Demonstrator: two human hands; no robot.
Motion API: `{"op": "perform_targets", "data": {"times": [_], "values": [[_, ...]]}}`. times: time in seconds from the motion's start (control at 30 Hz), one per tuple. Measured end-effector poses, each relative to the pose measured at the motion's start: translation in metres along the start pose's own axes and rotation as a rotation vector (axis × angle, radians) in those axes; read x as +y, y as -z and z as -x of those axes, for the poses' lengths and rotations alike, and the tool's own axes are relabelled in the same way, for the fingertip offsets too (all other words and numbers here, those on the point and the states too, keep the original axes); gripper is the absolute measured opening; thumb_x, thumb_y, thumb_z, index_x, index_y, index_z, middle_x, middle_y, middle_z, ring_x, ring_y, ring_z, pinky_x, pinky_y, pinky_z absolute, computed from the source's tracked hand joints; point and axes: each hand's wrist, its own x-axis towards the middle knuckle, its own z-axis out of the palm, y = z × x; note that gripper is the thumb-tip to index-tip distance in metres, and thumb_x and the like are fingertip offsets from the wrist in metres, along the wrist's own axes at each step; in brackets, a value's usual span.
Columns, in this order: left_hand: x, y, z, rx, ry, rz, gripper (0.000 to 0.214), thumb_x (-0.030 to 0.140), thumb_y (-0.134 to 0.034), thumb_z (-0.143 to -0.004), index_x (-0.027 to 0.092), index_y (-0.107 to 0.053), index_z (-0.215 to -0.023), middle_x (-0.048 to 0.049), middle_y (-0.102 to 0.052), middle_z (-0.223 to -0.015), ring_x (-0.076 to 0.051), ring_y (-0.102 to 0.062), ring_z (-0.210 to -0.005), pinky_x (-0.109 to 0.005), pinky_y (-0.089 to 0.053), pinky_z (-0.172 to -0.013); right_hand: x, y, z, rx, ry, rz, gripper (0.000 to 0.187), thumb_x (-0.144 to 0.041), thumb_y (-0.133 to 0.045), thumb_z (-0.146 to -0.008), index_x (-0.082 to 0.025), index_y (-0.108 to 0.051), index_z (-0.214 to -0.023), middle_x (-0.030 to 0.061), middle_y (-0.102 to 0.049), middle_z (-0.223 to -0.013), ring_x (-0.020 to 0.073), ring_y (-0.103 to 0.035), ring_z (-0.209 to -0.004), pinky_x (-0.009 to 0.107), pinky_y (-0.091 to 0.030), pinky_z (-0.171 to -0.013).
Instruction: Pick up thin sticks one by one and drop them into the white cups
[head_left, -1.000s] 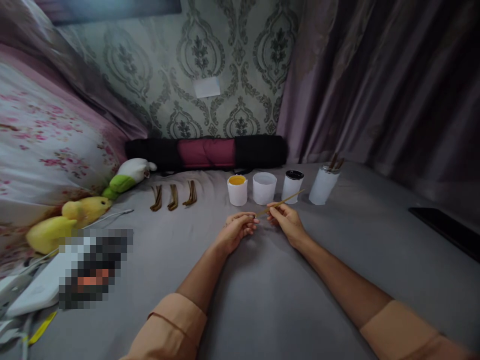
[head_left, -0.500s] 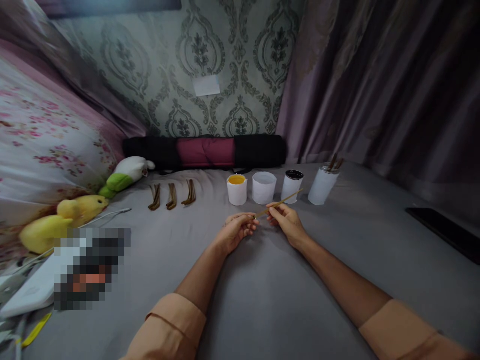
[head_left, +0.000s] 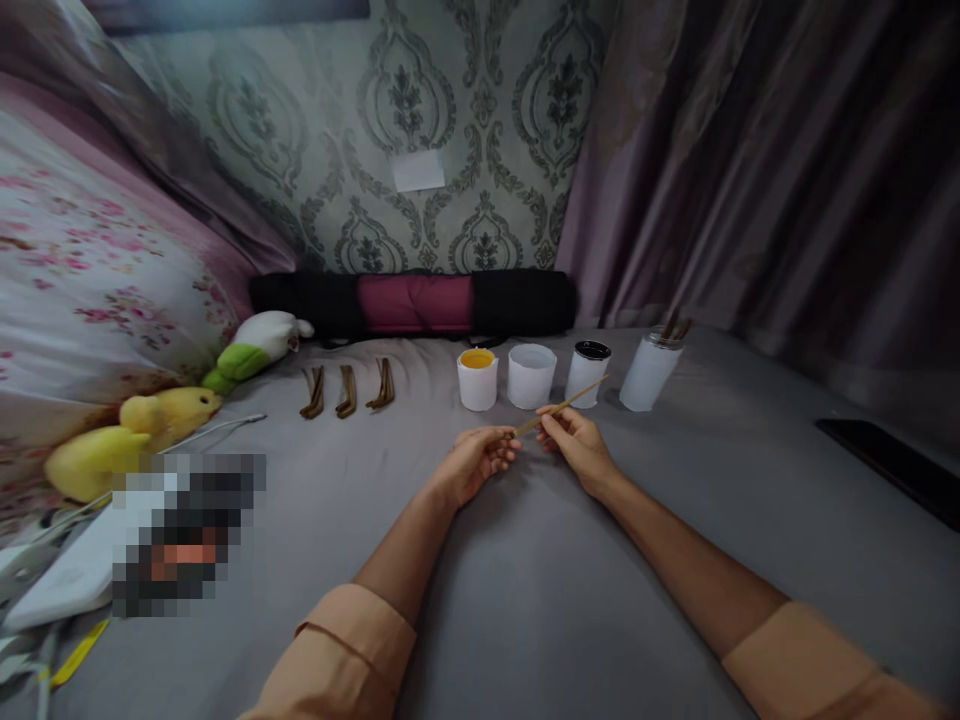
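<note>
Head cam, 1 view: looks from up high, well back from blk/maroon roll (head_left: 416,304), facing fwd & down; wall (head_left: 315,150) behind roll, grey sheet (head_left: 570,600) in front.

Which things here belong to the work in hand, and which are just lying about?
In the work:
stick, right hand holding it, left hand at its end
likely: three white pots, jar, brown bundles

Apparently lying about:
plush toys, roll, black slab
</note>
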Motion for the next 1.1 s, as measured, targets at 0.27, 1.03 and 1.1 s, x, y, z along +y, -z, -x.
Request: {"op": "perform_targets", "data": {"times": [0.27,1.03,1.1], "values": [[-0.001,0.001,0.0,-0.048,0.031,0.023,0.018,0.016,-0.051,-0.075,0.008,-0.059,-0.089,-0.009,-0.062,-0.078,-0.008,-0.055,-0.059,-0.017,-0.042,-0.052,0.002,0.002,0.0,-0.017,0.017,0.007,0.034,-0.044,-0.058,-0.068,-0.018,-0.058,-0.09,0.0023,-0.059,-0.077,0.0106,-0.055,-0.063,0.022,-0.045,-0.054],[-0.001,0.002,0.002,-0.067,0.04,0.033,0.015,0.015,-0.053,-0.074,0.008,-0.057,-0.086,-0.0094,-0.062,-0.075,-0.008,-0.055,-0.054,-0.017,-0.041,-0.049,-0.021,0.036,-0.01,0.358,0.079,-0.015,0.037,-0.047,-0.055,-0.07,-0.016,-0.059,-0.089,0.0038,-0.057,-0.081,0.0086,-0.053,-0.06,0.02,-0.044,-0.049],[0.0,0.003,0.002,-0.061,0.039,0.032,0.016,0.016,-0.054,-0.074,0.008,-0.057,-0.087,-0.0095,-0.062,-0.076,-0.007,-0.054,-0.055,-0.017,-0.042,-0.049,-0.022,0.04,-0.01,0.372,0.063,-0.019,0.036,-0.045,-0.056,-0.07,-0.016,-0.059,-0.091,0.0027,-0.056,-0.079,0.0078,-0.052,-0.058,0.02,-0.044,-0.048]]}}
